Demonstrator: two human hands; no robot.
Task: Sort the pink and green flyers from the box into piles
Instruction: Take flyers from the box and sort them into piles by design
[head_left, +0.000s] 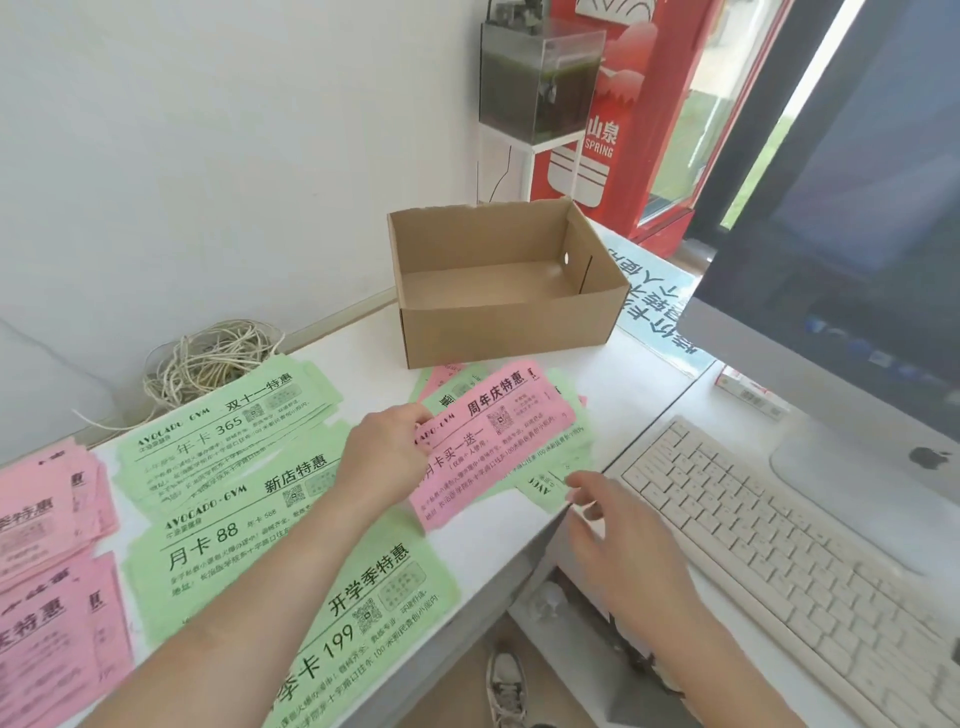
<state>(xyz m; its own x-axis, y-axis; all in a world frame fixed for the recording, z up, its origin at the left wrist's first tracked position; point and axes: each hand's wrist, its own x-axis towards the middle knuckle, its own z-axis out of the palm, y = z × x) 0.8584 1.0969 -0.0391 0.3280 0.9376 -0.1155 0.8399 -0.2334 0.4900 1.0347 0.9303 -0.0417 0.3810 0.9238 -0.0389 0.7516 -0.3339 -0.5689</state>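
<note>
The cardboard box (498, 322) stands open at the back of the white desk, and I see nothing inside it. In front of it lies a mixed heap of green flyers (566, 410) with a pink flyer (498, 441) on top. My left hand (387, 457) pinches the left end of that pink flyer. My right hand (618, 540) hovers by the heap's right corner with relaxed fingers, its fingertips near a green flyer's edge. Three green piles (228, 426) lie in the middle of the desk. Pink piles (47, 519) lie at the far left.
A tangle of pale string (208, 364) sits by the wall behind the green piles. A white keyboard (789, 551) and a monitor (857, 249) stand on the right. A blue printed sheet (654, 306) lies right of the box. The desk's front edge runs under my forearms.
</note>
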